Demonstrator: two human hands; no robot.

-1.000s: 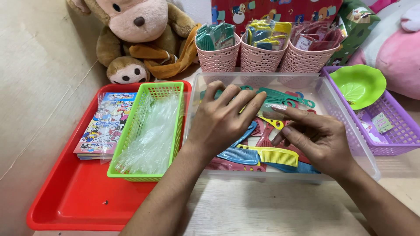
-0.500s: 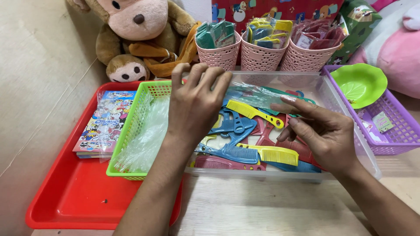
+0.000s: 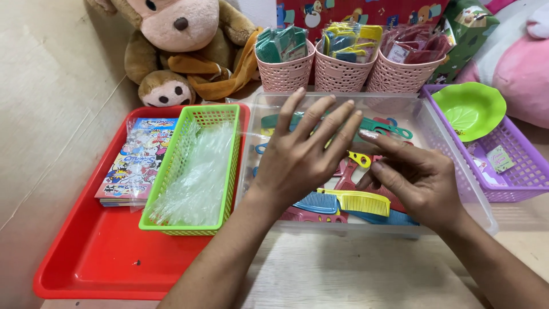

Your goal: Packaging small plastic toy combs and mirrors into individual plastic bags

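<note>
A green basket (image 3: 171,171) of clear bags sits in a red tray (image 3: 86,257) beside booklets (image 3: 134,166); three pink baskets (image 3: 342,71) stand behind.

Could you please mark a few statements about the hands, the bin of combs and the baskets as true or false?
1. Both hands hover over the clear bin of combs. True: the left hand and right hand are above it.
2. The green basket holds combs. False: it holds clear plastic sleeves.
3. The green basket sits in the red tray. True.
4. The left hand's fingers are curled into a fist. False: they are spread open.
5. The green bowl lies in the purple basket. True.
6. Two pink baskets stand behind the bin. False: three pink baskets stand there.
</note>
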